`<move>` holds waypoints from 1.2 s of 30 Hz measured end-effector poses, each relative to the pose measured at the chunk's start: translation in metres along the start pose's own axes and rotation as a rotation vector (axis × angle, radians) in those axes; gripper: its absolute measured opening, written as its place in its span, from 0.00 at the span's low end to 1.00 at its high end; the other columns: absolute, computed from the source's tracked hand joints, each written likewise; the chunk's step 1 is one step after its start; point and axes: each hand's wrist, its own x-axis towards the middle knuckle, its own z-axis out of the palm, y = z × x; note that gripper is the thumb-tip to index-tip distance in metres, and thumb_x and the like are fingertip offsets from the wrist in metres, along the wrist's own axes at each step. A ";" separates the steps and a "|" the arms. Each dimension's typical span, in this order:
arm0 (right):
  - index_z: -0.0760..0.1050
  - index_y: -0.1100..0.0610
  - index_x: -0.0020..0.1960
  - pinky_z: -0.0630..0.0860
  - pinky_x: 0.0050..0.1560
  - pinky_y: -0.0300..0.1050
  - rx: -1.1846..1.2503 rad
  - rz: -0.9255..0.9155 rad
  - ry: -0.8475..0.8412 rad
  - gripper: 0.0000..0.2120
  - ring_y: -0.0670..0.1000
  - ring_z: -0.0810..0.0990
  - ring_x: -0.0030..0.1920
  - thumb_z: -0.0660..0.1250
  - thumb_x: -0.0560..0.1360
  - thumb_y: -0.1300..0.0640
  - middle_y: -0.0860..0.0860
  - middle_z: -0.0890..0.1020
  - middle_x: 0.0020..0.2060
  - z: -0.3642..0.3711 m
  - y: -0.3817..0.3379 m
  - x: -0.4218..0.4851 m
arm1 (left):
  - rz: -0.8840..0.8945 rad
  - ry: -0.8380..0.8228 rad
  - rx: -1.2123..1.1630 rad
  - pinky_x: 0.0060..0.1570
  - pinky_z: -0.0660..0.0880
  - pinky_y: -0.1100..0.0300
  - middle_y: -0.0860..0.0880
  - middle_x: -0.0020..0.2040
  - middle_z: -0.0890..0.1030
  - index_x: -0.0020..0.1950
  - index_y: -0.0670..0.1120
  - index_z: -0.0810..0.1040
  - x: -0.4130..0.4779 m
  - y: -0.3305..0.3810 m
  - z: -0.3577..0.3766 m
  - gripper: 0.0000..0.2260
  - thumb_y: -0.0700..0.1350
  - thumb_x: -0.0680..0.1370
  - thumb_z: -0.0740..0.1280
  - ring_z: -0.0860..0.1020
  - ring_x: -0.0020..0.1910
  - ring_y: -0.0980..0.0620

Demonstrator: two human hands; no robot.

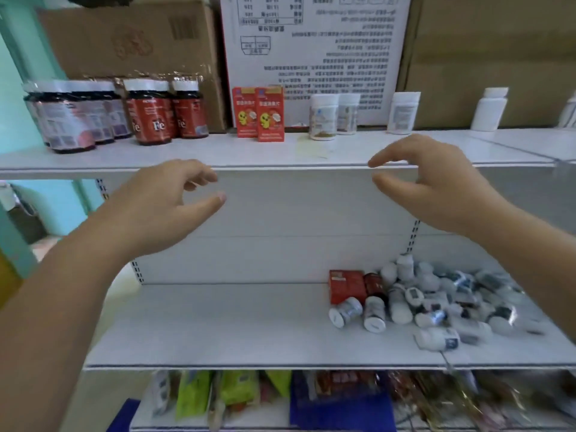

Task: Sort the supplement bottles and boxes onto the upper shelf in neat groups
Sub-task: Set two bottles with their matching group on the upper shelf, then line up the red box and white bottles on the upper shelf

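— Where are the supplements?
— Fe bottles (152,116) and two orange boxes (260,115) stand on the upper shelf (218,154); white bottles (436,307) lie heaped on the lower shelf (218,322).
— The hands?
— Empty: the left hand (162,207) and right hand (436,182) hover, each grip wide.

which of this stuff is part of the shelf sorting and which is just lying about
Part of the job: upper shelf, purple-label bottles, Fe bottles, red boxes, upright white bottles, bottle pile on the middle shelf, red box at its edge.

Just lying about: brown cartons, white printed carton, packets on the bottom shelf.
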 end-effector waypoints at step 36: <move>0.67 0.44 0.70 0.63 0.66 0.52 -0.261 -0.021 -0.582 0.26 0.53 0.67 0.66 0.63 0.73 0.55 0.46 0.70 0.66 0.370 0.247 -0.064 | -0.851 -0.743 -0.920 0.50 0.77 0.52 0.41 0.44 0.82 0.49 0.43 0.79 0.127 0.020 0.511 0.12 0.52 0.78 0.66 0.81 0.42 0.43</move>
